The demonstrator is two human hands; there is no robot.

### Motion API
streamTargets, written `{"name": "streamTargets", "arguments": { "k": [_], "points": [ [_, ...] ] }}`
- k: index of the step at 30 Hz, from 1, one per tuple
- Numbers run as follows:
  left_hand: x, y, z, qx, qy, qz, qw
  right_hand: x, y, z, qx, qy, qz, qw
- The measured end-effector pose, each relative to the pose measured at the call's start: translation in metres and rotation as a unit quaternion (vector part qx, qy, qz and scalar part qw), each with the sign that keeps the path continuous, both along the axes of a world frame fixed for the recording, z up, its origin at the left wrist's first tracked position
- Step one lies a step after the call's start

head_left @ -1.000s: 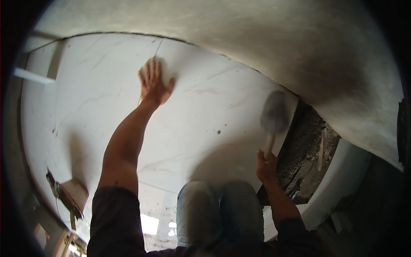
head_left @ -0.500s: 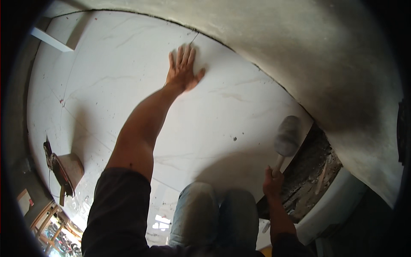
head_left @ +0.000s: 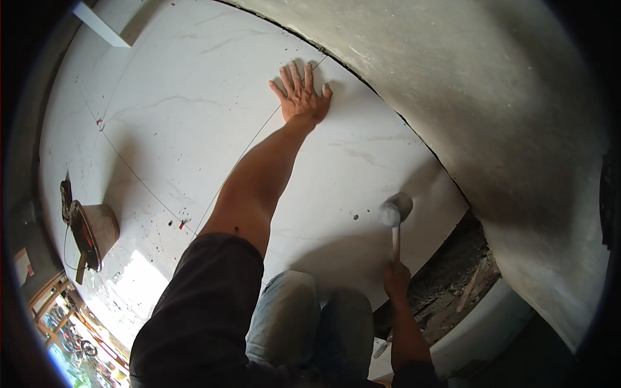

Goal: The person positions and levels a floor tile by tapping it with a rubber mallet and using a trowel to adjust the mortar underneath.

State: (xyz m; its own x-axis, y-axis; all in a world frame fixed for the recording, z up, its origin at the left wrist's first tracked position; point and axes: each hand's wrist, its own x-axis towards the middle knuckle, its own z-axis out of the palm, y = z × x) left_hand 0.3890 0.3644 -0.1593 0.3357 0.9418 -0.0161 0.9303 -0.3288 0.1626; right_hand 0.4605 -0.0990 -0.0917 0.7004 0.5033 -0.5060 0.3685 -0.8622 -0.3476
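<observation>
My left hand (head_left: 304, 100) lies flat with spread fingers on a pale veined tile (head_left: 336, 168), close to a thin joint that runs toward the wall. Nothing is in that hand. My right hand (head_left: 396, 281) is wrapped round the handle of a mallet (head_left: 396, 210), whose grey head is over the same tile; whether it touches the surface I cannot tell. Small dark crumbs (head_left: 356, 216) lie just left of the mallet head. My knees, in jeans, are at the bottom middle.
A grey plastered wall (head_left: 517, 116) bounds the tiles on the right. A rough gap with mortar and rubble (head_left: 453, 278) opens beside my right forearm. A bucket (head_left: 97, 233) with tools stands at left. Red spacers (head_left: 182, 225) sit at tile joints. A white strip (head_left: 102, 26) lies far left.
The mallet has swung left and its head has tipped over the tile. My left hand has shifted right and its fingers remain spread. The whole view has turned slightly.
</observation>
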Motion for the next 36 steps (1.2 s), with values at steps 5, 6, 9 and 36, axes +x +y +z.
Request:
{"name": "streamTargets", "arguments": {
  "k": [5, 6, 9, 36],
  "points": [
    [-0.061, -0.08, 0.01, -0.05, -0.015, -0.015, 0.999, -0.012, 0.033, 0.032, 0.049, 0.038, -0.015, 0.998],
    [-0.079, -0.101, 0.013, -0.061, -0.017, -0.003, 0.998, -0.008, 0.019, 0.017, 0.092, 0.025, 0.046, 0.994],
    [-0.154, -0.146, 0.016, -0.081, 0.031, 0.098, 0.991, -0.003, -0.002, 0.003, 0.085, 0.005, 0.124, 0.989],
    [-0.042, -0.031, 0.019, -0.074, 0.004, -0.099, 0.992, -0.039, 0.037, 0.005, 0.144, 0.155, 0.1, 0.972]
  ]
}}
